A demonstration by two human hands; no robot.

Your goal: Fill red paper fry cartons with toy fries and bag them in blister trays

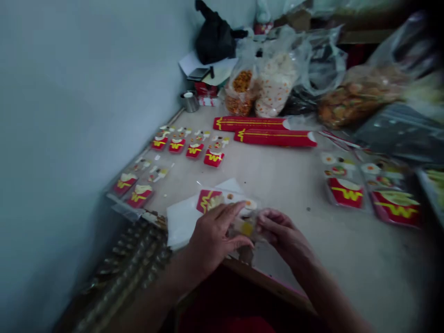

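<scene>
Near the table's front edge, my left hand (pixel 217 233) grips a clear plastic packet (pixel 210 199) from above, thumb and fingers closed about its middle. A red fry-box shape with a yellow zigzag shows at the packet's left end; small toy-like food pieces, one like a fried egg, show through the plastic. My right hand (pixel 282 231) pinches the packet's right end between thumb and fingers. Under the packet lies white paper (pixel 183 222). Some of the packet's contents are hidden behind my fingers.
Several similar packets (pixel 194 150) lie in rows at the left; two more packets (pixel 347 192) lie at the right. Two long red stacks (pixel 275 138) lie across the middle. Behind stand bags of small pieces (pixel 275 83), a metal cup (pixel 190 102) and a black bag (pixel 215 39). A wall borders the left.
</scene>
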